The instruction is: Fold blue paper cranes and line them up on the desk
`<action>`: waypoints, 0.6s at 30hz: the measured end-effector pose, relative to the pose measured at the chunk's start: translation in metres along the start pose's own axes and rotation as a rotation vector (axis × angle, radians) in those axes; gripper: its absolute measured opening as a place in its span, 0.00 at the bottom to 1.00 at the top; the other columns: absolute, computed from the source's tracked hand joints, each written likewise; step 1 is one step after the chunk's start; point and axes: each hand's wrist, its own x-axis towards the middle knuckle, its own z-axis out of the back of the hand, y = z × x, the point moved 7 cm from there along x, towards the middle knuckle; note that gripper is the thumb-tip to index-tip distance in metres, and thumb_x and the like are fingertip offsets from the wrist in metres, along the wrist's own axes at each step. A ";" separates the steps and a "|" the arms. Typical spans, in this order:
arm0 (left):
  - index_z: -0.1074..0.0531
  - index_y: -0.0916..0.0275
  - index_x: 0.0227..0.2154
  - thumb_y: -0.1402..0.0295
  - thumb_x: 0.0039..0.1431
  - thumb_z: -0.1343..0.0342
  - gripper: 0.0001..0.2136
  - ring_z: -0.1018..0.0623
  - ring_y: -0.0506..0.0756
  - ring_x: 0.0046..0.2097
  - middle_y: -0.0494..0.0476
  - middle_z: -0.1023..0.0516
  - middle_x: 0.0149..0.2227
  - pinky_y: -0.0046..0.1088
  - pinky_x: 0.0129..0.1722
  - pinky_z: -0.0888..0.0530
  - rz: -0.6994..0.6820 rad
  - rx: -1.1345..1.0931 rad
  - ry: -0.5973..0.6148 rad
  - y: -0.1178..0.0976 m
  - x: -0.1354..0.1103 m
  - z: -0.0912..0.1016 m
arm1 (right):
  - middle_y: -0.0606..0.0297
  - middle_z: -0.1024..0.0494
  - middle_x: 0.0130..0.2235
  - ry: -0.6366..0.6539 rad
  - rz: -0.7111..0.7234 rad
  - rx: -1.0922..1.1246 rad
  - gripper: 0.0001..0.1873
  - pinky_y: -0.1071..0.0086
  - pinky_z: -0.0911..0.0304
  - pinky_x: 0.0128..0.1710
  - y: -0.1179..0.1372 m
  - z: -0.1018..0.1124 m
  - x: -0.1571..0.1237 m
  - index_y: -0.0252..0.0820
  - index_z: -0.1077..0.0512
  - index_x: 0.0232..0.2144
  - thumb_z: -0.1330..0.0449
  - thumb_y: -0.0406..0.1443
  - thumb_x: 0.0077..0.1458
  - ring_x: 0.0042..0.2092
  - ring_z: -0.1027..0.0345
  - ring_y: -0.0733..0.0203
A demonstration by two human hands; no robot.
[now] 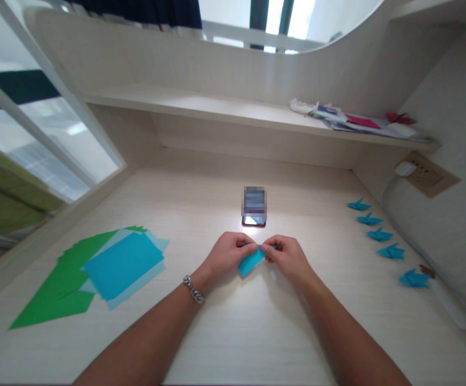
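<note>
A small piece of folded blue paper (252,261) is held between both hands, above the middle of the desk. My left hand (233,251) pinches its upper edge with thumb and index finger, and a chain bracelet circles that wrist. From the other side my right hand (288,254) grips the right end of the paper, its fingers curled in. The two thumbs nearly meet. Part of the paper is hidden behind the fingers. Just beyond the hands lies a phone (253,221) with its screen blurred.
Sheets of blue paper (124,264) lie over green paper (51,289) on the left of the desk. Several folded blue paper cranes (379,235) form a row at the right, near a cable (401,230) and a wall socket (429,174). A shelf (216,111) spans the back.
</note>
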 end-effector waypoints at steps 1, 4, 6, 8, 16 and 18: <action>0.22 0.66 0.26 0.65 0.52 0.42 0.09 0.25 0.53 0.28 0.58 0.21 0.27 0.26 0.27 0.31 0.008 -0.019 -0.010 0.001 0.000 0.001 | 0.65 0.26 0.22 -0.007 -0.011 0.026 0.10 0.71 0.40 0.26 -0.002 0.000 0.001 0.39 0.25 0.24 0.38 0.40 0.48 0.25 0.34 0.63; 0.23 0.67 0.27 0.65 0.52 0.42 0.09 0.25 0.53 0.29 0.58 0.21 0.28 0.26 0.27 0.31 0.009 -0.039 -0.024 0.002 0.001 0.003 | 0.66 0.26 0.21 -0.020 -0.048 0.120 0.10 0.70 0.39 0.25 -0.009 -0.002 0.002 0.39 0.26 0.24 0.38 0.41 0.47 0.24 0.34 0.63; 0.22 0.66 0.27 0.64 0.53 0.43 0.10 0.25 0.53 0.29 0.58 0.20 0.28 0.26 0.28 0.31 -0.021 0.013 -0.017 0.000 0.001 0.004 | 0.67 0.27 0.21 -0.006 -0.047 0.133 0.10 0.71 0.40 0.25 -0.011 -0.005 0.002 0.39 0.27 0.24 0.38 0.41 0.47 0.23 0.35 0.64; 0.22 0.66 0.28 0.64 0.53 0.44 0.10 0.24 0.54 0.30 0.58 0.20 0.28 0.27 0.29 0.31 -0.064 0.094 -0.007 -0.002 0.001 0.004 | 0.67 0.26 0.22 0.027 -0.015 0.085 0.09 0.71 0.40 0.26 -0.009 -0.009 0.001 0.39 0.26 0.25 0.38 0.40 0.48 0.24 0.35 0.64; 0.22 0.65 0.27 0.61 0.54 0.46 0.12 0.24 0.55 0.31 0.57 0.20 0.28 0.27 0.30 0.31 -0.087 0.151 0.003 0.001 0.004 0.006 | 0.70 0.29 0.19 0.059 -0.041 0.095 0.08 0.72 0.41 0.23 -0.009 -0.014 0.008 0.39 0.26 0.24 0.38 0.39 0.45 0.21 0.37 0.66; 0.22 0.65 0.26 0.61 0.53 0.46 0.13 0.25 0.55 0.30 0.56 0.21 0.26 0.27 0.29 0.32 -0.072 0.142 -0.009 0.004 0.005 0.006 | 0.70 0.30 0.18 0.056 -0.071 0.138 0.09 0.72 0.41 0.22 -0.012 -0.016 0.012 0.39 0.27 0.23 0.37 0.40 0.44 0.20 0.38 0.66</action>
